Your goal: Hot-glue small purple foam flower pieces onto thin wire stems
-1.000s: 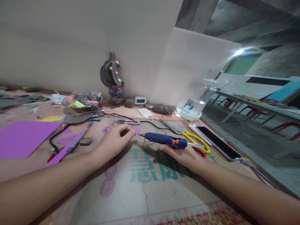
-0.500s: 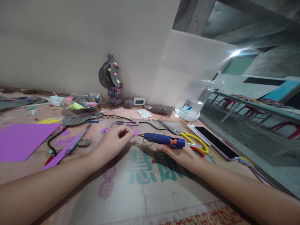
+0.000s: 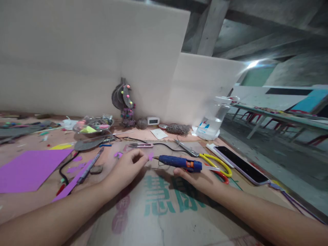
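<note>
Between finger and thumb, my left hand (image 3: 130, 165) pinches a small purple paper piece (image 3: 150, 156). The metal tip of a blue hot glue gun (image 3: 176, 162) is at that piece; I cannot tell if they touch. My right hand (image 3: 196, 177) is closed around the glue gun from below, its fingers mostly hidden. A clear glue stick (image 3: 212, 168) pokes out of the gun's back. Behind the right hand lie scissors (image 3: 215, 162) with yellow and red handles. Pink thread snips (image 3: 140, 145) lie beyond the left hand, near more purple scraps (image 3: 118, 155).
On the left are a purple sheet (image 3: 33, 169), a pen (image 3: 91, 164) and a dish of craft bits (image 3: 93, 124). At the back stand a felt ornament (image 3: 124, 102), a small digital clock (image 3: 153, 121), grey yarn (image 3: 178, 129) and a water bottle (image 3: 211, 119). A phone (image 3: 241, 164) lies right.
The camera has tilted up, so the whole scene sits lower in the picture. Both hands keep their grips, the paper piece and the glue gun tip staying close together.
</note>
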Available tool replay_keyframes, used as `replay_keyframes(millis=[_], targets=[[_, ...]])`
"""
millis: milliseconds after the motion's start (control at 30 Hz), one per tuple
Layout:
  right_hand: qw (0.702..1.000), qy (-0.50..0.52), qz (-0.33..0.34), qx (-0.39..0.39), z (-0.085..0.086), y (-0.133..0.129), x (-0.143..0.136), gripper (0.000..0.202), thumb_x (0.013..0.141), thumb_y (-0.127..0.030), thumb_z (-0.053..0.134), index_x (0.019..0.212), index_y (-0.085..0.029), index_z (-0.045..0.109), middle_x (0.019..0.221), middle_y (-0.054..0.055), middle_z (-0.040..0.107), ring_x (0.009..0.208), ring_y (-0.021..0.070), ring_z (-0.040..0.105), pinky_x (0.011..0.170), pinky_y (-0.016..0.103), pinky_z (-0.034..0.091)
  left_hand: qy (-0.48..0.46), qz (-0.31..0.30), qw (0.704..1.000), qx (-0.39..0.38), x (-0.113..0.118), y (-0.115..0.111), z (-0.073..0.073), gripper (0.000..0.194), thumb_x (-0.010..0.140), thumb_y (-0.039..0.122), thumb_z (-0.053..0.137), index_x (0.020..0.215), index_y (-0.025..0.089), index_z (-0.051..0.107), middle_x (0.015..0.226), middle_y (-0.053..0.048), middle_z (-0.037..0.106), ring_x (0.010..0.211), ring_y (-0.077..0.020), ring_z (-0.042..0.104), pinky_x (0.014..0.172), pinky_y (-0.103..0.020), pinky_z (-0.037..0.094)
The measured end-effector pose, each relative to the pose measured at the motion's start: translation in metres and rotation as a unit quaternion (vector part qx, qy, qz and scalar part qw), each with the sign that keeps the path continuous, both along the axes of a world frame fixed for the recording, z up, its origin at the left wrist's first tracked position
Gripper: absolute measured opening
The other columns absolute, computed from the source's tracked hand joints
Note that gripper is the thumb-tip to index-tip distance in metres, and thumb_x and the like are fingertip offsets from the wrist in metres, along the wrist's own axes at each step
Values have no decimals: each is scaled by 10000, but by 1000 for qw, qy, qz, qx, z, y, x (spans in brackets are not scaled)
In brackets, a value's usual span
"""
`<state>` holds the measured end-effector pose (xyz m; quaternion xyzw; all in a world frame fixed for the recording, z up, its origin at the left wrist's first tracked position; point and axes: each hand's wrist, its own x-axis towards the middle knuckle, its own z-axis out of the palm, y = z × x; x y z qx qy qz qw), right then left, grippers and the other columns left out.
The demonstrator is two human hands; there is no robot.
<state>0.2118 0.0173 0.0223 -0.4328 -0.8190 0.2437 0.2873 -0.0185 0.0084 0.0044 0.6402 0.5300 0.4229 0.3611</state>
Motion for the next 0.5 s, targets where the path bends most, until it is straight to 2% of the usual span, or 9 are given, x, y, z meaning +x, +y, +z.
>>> replay_keyframes(millis=[133,267,367,500], targets=[[1000,10,5,-10,-2,2,2,310,799,-464,563,951,-207,647,892,71,694,822,244,651,767,377,532,11,8,1000,3,2,-1,1,242,815,365,471,657,183,501,628,13,533,631,-157,495,592,-251,357],[999,27,-26,-25,-6,4,5,334,811,-477,544,998,-218,641,943,73,685,869,254,638,788,383,512,-1,15,1000,-1,3,-1,2,236,813,362,471,657,185,486,627,16,518,640,-158,494,615,-257,364],[997,36,-51,-37,-2,6,7,302,814,-477,537,891,-208,653,780,45,659,717,210,618,655,328,500,-24,13,1000,1,2,2,0,226,812,364,473,672,187,482,627,20,510,644,-157,491,620,-258,364],[995,38,-79,-55,16,3,7,357,864,-465,451,806,-190,671,546,-7,522,518,136,509,506,253,412,-30,18,999,12,1,6,-5,225,802,357,487,660,182,487,628,20,494,645,-156,476,606,-255,345]])
